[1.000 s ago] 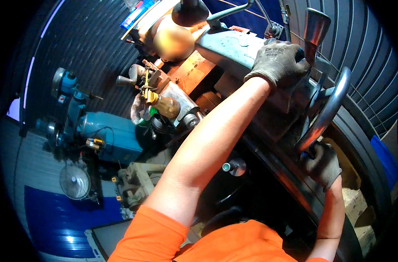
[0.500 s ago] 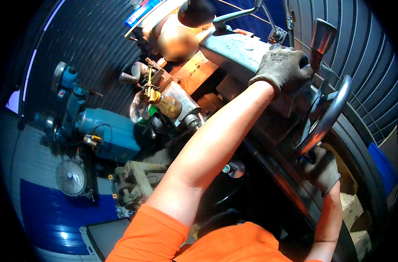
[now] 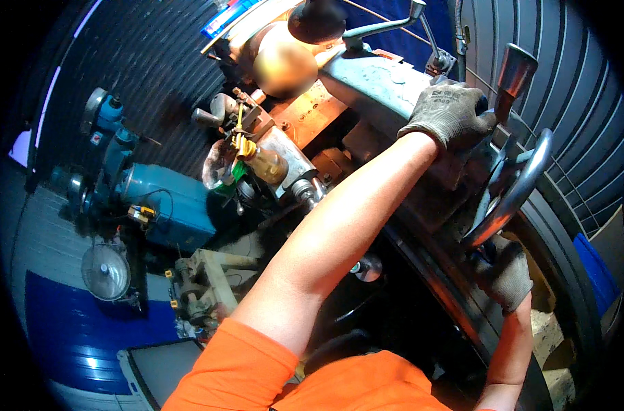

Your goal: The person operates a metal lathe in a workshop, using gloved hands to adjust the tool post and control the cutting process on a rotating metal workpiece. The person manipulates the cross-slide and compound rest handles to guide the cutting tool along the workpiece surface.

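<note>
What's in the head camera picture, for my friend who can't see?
A person's gloved left hand is beside a tapered metal handle at a big machine, and the gloved right hand is at the lower rim of a metal handwheel. They wear an orange shirt; a blue machine stands off left.

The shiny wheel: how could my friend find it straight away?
Find the big machine slanting across the picture's right half. Look below and right of the gloved left hand, just above the right hand. The shiny wheel is the thick, curved metal rim there, unlike the straight, flared handle above it.
</note>
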